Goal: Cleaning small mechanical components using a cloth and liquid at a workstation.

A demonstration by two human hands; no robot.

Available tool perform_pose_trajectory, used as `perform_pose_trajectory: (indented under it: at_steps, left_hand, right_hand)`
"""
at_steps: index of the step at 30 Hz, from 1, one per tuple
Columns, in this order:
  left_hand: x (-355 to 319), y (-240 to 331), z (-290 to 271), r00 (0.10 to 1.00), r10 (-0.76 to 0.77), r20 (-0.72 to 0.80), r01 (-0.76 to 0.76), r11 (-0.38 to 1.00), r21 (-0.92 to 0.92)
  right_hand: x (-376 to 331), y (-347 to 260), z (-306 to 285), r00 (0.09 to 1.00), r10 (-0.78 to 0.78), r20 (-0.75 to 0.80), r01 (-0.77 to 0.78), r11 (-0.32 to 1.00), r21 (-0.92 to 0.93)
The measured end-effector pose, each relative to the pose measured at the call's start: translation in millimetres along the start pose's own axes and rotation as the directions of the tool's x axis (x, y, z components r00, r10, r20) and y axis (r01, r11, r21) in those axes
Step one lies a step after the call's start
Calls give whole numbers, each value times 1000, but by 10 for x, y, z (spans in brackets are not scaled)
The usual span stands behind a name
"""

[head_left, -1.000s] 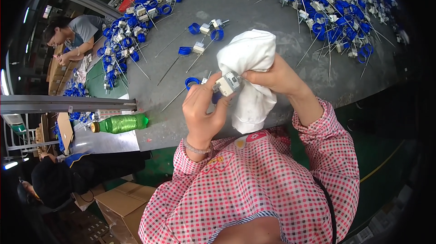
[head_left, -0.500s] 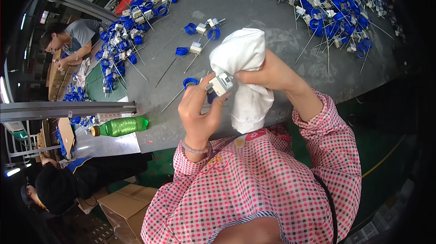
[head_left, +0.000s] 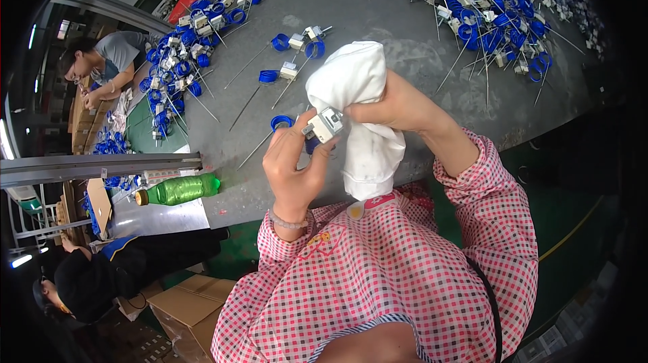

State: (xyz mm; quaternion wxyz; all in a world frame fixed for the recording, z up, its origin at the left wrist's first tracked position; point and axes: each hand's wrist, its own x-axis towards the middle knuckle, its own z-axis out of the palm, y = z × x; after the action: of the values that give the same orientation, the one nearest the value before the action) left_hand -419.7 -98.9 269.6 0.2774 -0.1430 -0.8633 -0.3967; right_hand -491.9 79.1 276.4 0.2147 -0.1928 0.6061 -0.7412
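Between the thumb and fingers of my left hand (head_left: 295, 168) is a capillary thermostat (head_left: 325, 128), a small white block with a metal face and terminals. Part of its blue coil shows below the block. My right hand (head_left: 386, 108) is closed on a white cloth (head_left: 347, 78), which bunches up above the fist and hangs down below it. The cloth and the right thumb are right against the thermostat's metal side. To the left of my left hand, a blue coil with a thin metal rod (head_left: 281, 122) lies on the grey table (head_left: 223, 123).
Several loose thermostats (head_left: 288, 69) lie beyond my hands. Larger heaps sit at the far left (head_left: 182, 66) and far right (head_left: 496, 18). A green bottle (head_left: 181, 189) lies on its side at left. Two other people are at left, one bending over work. A cardboard box (head_left: 192, 302) stands below the table.
Both hands, with the thermostat and cloth, have shifted very slightly left. The thermostat is tilted a little more. Both grips are the same.
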Motion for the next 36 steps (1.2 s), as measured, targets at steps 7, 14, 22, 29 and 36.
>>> perform_pose_trajectory:
  at_steps: [7,14,22,29,36]
  left_hand:
    - [-16,-12,-10,1000,1,25,-2,999,34]
    - [-17,-28,-16,1000,-17,18,17,1000,12]
    - [-20,-37,3,1000,2,5,-2,1000,15]
    - [-23,-30,-14,1000,-5,23,5,1000,19]
    - [-22,-55,-22,1000,11,-4,-11,1000,11]
  right_hand:
    - [25,10,-6,1000,11,16,-12,998,61]
    - [20,-27,16,1000,10,12,-11,999,38]
    - [44,-12,23,999,44,14,-45,996,79]
    - [49,15,29,1000,15,26,-17,999,45]
    - [70,-4,36,998,51,36,-55,993,100]
